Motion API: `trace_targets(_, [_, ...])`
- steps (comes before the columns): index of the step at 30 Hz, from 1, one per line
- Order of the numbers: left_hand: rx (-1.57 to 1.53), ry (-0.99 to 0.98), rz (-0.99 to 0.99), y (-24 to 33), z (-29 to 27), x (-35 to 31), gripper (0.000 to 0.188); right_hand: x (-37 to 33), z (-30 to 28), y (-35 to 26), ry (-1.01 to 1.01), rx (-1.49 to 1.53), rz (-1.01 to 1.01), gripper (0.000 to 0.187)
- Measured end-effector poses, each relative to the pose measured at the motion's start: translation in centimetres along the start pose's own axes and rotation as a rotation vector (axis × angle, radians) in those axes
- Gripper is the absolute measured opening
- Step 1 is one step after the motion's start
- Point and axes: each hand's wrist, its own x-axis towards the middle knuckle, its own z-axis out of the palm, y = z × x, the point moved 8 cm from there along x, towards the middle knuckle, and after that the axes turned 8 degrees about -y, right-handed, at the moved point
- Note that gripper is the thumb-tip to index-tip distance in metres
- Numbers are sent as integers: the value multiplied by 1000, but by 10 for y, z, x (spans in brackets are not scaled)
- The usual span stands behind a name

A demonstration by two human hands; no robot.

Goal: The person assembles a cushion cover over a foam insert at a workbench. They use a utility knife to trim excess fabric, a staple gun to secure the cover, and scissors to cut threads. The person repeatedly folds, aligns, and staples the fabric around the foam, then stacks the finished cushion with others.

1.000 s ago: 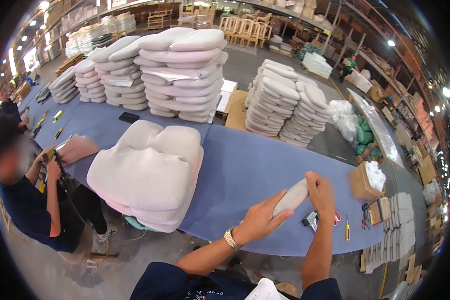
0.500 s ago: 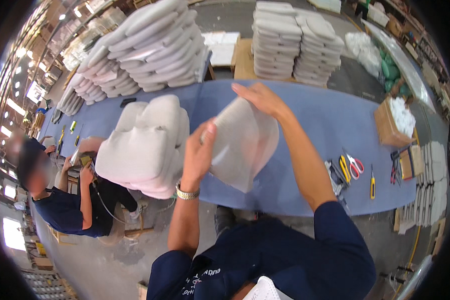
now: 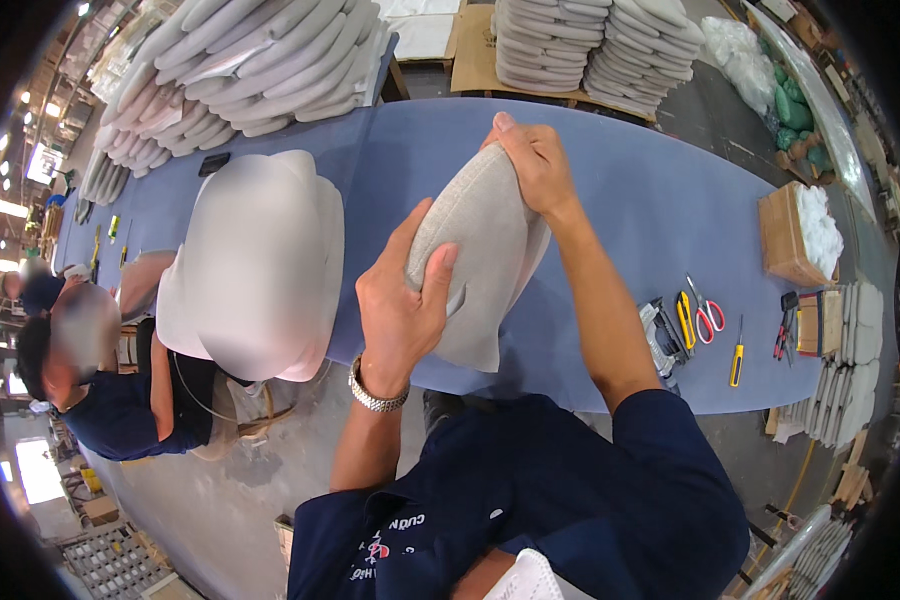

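Between my hands I hold a light grey fabric-covered seat cushion (image 3: pixel 480 240) on its edge above the blue table. My left hand (image 3: pixel 405 295) grips its left side, with the thumb pressed on the face and the fingers round the seamed rim. My right hand (image 3: pixel 542 170) is closed over the upper right edge. The cushion's underside and the fingertips behind it are hidden. To the left of my left hand lies a stack of similar cushions (image 3: pixel 260 260), partly blurred.
The blue table (image 3: pixel 610 250) bears a staple gun (image 3: pixel 663 335), a yellow cutter (image 3: pixel 685 318), red-handled scissors (image 3: pixel 708 312) and a yellow screwdriver (image 3: pixel 737 362) at right. A carton (image 3: pixel 785 235) stands beyond them. Tall cushion stacks (image 3: pixel 270 70) rise behind. A co-worker (image 3: pixel 120 400) sits at left.
The cushion has turned in my hands, showing its seamed rim more. My left hand has shifted its grip, and my right hand has closed more firmly round the top. The head view has shifted.
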Motion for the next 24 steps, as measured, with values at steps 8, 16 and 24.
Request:
trace_targets(8, [-77, 75, -19, -23, -3, -17, 54, -20, -13, 62, 143, 23, 123, 62])
trace_targets(16, [-252, 127, -199, -62, -51, -95, 76, -134, 20, 178, 158, 221, 263, 58])
trace_targets(24, [7, -76, -806, -82, -143, -185, 58, -167, 54, 199, 130, 135, 189, 56])
